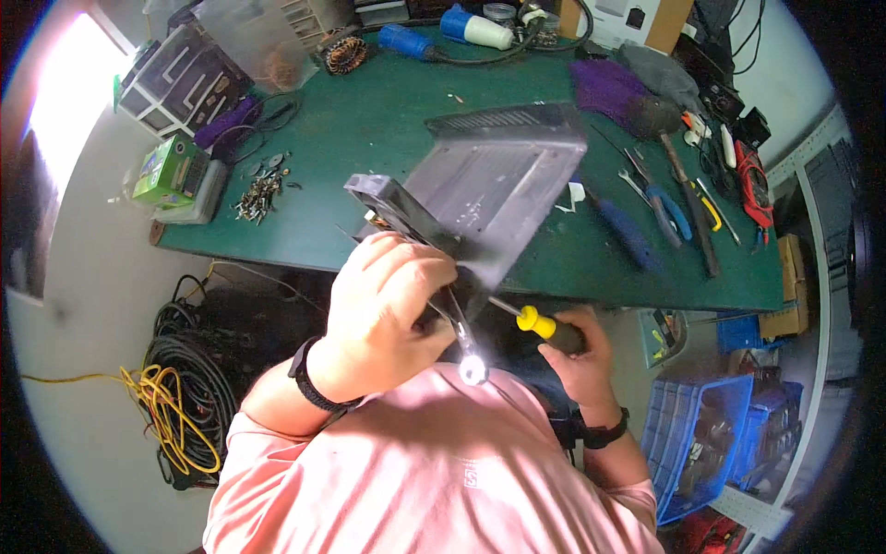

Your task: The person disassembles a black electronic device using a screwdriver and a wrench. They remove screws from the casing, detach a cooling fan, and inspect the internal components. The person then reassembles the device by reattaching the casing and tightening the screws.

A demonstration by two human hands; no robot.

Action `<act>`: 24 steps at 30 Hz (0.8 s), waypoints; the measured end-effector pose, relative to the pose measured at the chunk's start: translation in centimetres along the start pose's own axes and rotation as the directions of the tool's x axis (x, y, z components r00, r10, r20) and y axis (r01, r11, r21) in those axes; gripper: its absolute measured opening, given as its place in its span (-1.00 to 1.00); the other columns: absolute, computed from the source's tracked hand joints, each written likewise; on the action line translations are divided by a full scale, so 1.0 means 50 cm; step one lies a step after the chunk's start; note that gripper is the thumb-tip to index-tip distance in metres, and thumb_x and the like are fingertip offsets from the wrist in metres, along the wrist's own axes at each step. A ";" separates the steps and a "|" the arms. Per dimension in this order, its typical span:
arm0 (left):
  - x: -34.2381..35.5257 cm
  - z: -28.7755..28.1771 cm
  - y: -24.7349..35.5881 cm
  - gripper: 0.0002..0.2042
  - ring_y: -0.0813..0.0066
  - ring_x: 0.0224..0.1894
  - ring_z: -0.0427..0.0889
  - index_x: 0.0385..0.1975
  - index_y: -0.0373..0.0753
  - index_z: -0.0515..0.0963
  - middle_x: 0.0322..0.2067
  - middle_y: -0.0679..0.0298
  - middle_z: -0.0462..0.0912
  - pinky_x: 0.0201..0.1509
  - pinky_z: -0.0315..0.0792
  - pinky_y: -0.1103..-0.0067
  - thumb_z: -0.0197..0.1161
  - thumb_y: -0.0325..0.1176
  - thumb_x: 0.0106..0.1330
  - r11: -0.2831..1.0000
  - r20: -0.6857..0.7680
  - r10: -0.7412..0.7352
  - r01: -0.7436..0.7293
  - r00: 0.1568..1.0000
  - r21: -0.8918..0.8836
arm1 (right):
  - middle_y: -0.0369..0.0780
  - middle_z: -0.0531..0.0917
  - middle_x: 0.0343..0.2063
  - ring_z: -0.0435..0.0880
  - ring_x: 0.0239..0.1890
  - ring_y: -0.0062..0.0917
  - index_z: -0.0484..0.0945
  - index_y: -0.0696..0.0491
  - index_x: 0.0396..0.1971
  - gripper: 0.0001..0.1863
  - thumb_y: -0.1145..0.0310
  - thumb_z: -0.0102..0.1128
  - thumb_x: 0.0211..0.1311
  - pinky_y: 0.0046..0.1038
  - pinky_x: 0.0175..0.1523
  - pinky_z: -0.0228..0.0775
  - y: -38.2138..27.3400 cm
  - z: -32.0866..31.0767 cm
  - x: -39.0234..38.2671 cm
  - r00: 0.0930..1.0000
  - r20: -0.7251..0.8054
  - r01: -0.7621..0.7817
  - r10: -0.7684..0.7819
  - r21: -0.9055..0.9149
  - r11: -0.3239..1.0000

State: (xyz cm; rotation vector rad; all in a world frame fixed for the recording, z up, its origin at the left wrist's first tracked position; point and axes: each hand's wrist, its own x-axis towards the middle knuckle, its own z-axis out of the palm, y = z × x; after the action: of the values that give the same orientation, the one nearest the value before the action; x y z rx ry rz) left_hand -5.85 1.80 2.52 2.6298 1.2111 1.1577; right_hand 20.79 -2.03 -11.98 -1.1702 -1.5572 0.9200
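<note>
My left hand (392,291) is closed around a dark sheet-metal housing (489,180), tilted up above the table's front edge. It has a row of slots along its far bent edge and a black box-shaped part (397,203) beside my fingers. Below that hand hangs a thin piece with a bright round end (472,371); what it is I cannot tell. My right hand (583,355) grips a screwdriver (536,321) with a yellow and black handle. Its shaft points left toward the housing's lower end, where the tip is hidden.
On the green table (369,120) lie a pile of screws (261,189), pliers (666,212), a hammer (690,203) and a red multimeter (755,189). Blue connectors (406,42) sit at the back. Coiled black cable (189,369) is on the floor left, a blue crate (688,443) right.
</note>
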 end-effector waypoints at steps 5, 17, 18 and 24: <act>0.012 0.023 0.006 -0.64 0.16 -0.36 0.57 -0.38 -0.28 0.49 -0.38 0.16 0.62 -0.18 0.43 0.37 0.32 -0.52 -0.32 0.999 -0.086 0.009 -0.006 0.996 0.033 | -0.11 0.55 -0.23 0.57 -0.19 -0.24 0.53 0.10 -0.13 -0.55 0.55 0.43 -0.12 -0.35 -0.08 0.41 -0.033 -0.029 0.032 0.993 0.049 0.111 -0.103 -0.220 0.969; 0.032 -0.034 -0.016 -0.81 0.54 -0.40 0.61 -0.43 -0.29 0.60 -0.44 0.25 0.66 -0.25 0.46 0.63 0.41 -0.55 -0.08 0.909 -0.310 -0.395 0.317 0.865 -0.272 | -0.05 0.56 -0.20 0.59 -0.19 -0.17 0.50 0.15 -0.11 -0.62 0.47 0.35 0.03 -0.33 -0.11 0.46 -0.054 -0.011 -0.008 0.996 -0.074 0.027 -0.054 -0.325 0.945; 0.030 -0.032 -0.011 -0.80 0.47 -0.40 0.63 -0.43 -0.28 0.60 -0.45 0.22 0.65 -0.26 0.48 0.60 0.42 -0.54 -0.09 0.932 -0.295 -0.350 0.298 0.889 -0.205 | -0.05 0.57 -0.21 0.59 -0.19 -0.18 0.49 0.16 -0.11 -0.63 0.46 0.33 0.05 -0.32 -0.09 0.45 -0.066 -0.039 -0.010 0.986 -0.113 0.064 -0.119 -0.406 0.912; 0.004 0.041 0.015 -0.69 0.15 -0.38 0.58 -0.40 -0.29 0.53 -0.40 0.16 0.63 -0.20 0.46 0.38 0.32 -0.55 -0.27 0.998 -0.089 0.054 -0.053 0.995 0.016 | 0.03 0.56 -0.19 0.56 -0.14 0.01 0.46 0.17 -0.05 -0.63 0.35 0.23 0.18 -0.14 -0.06 0.42 -0.113 -0.171 0.198 0.955 -0.137 0.063 -0.263 -0.773 0.631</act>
State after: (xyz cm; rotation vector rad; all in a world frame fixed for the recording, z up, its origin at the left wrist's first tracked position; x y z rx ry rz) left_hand -3.98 1.97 1.41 2.6630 1.1728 1.2939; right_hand 26.65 6.30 -2.01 -1.6028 -1.8658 -0.0801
